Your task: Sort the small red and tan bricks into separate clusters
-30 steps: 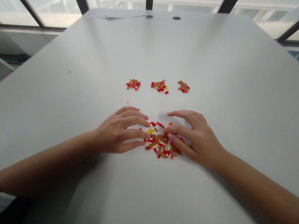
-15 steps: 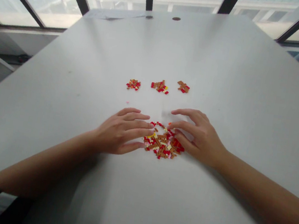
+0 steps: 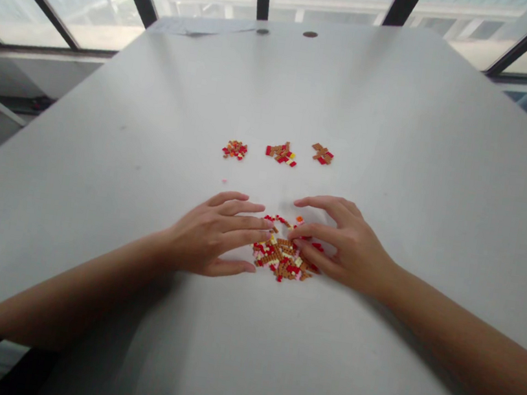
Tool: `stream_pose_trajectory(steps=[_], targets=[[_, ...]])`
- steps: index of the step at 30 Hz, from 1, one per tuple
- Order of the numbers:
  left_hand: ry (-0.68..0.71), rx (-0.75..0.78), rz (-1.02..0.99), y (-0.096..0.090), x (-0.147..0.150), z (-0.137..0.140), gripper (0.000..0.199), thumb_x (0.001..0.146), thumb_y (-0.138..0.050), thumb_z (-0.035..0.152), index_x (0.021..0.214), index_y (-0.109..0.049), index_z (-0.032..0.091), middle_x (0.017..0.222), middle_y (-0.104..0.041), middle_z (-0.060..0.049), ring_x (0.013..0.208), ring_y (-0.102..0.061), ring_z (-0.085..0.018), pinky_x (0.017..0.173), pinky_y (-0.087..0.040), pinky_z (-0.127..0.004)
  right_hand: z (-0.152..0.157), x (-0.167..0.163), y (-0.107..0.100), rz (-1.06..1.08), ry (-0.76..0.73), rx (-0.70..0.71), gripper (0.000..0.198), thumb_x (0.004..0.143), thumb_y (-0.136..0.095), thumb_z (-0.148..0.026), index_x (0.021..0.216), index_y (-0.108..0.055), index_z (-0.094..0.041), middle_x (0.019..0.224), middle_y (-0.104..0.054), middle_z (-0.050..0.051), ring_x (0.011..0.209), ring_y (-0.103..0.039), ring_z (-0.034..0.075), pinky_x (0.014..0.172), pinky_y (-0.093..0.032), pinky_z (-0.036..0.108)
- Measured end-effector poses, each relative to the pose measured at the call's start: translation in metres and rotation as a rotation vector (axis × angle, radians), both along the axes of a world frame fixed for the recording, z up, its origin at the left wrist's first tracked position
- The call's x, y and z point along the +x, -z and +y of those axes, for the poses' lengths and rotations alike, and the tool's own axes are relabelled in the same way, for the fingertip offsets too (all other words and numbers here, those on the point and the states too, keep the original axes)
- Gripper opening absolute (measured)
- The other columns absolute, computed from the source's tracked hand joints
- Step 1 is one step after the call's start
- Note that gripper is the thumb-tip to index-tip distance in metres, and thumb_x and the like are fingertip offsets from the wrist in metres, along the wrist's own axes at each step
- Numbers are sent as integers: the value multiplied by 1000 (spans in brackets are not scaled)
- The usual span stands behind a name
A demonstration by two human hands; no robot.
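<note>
Left hand [image 3: 216, 233]: palm down, fingers extended and slightly fanned, thumb apart from the index. Nothing gripped; fingertips over the left edge of the large brick pile [image 3: 284, 262], contact with bricks unclear. Right hand [image 3: 354, 246]: half curled over the pile's right side, thumb and index tips close together among the bricks, another finger reaching out ahead, above the pile's far edge. Can't tell if a brick is pinched; tips too small to read. Pile sits on white worktop [image 3: 242, 351], between both hands, mixed brown, red, cream, pink. Orange brick [image 3: 299, 219] at its far edge, near right fingers. Beyond the hands, three small clusters in a row: left cluster [image 3: 235, 150], middle cluster [image 3: 279, 153], right cluster [image 3: 322, 154], well apart from the pile. Small pink piece [image 3: 224, 181] just beyond left hand.
</note>
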State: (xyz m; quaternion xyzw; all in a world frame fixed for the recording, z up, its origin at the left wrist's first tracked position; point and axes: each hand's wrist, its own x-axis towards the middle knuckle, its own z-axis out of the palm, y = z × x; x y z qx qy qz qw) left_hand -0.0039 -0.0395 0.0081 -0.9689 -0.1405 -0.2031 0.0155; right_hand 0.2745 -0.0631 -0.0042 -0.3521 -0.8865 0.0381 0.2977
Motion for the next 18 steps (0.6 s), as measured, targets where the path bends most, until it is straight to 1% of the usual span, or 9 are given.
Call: stream_pose_trajectory(steps=[10, 18], targets=[[-5, 12, 14, 1, -1, 1, 40, 96, -58, 47, 127, -59, 22, 130, -70, -5, 128, -59, -24, 114, -38, -41, 1, -1, 0, 16, -14, 20, 9, 91, -62, -24, 90, -70, -23, 122, -68, 13, 110, -63, 26, 95, -49, 49], [13, 37, 0, -1, 0, 1, 40, 97, -58, 47, 124, -60, 18, 128, -71, -5, 125, -61, -25, 112, -40, -41, 1, 0, -1, 19, -37, 26, 9, 91, -61, -25, 89, -69, -22, 121, -68, 14, 109, -64, 27, 94, -49, 50]])
